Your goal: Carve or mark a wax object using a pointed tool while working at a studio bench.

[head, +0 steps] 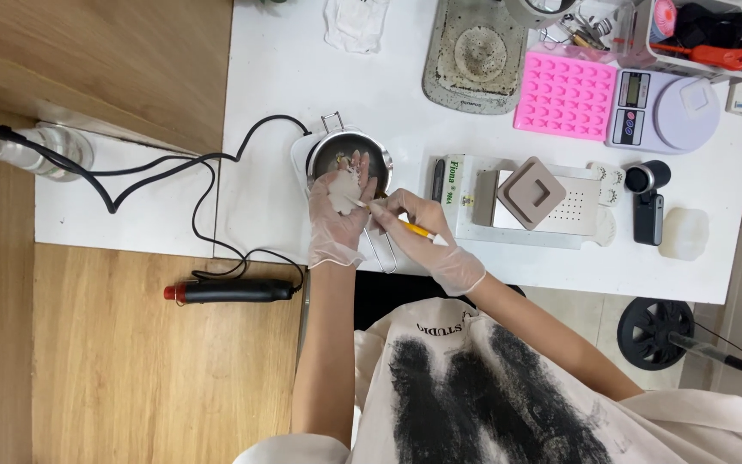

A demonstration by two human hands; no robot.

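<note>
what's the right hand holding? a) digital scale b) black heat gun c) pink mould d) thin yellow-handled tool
d: the right hand grips a thin yellow-handled tool, tip at the pale piece in the left hand over the small pot.

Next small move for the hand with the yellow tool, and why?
Probably another short scrape: the right hand has the yellow-handled tool tip against the pale flat piece that the left hand holds over the small metal pot, so scrapings would likely fall in.
</note>
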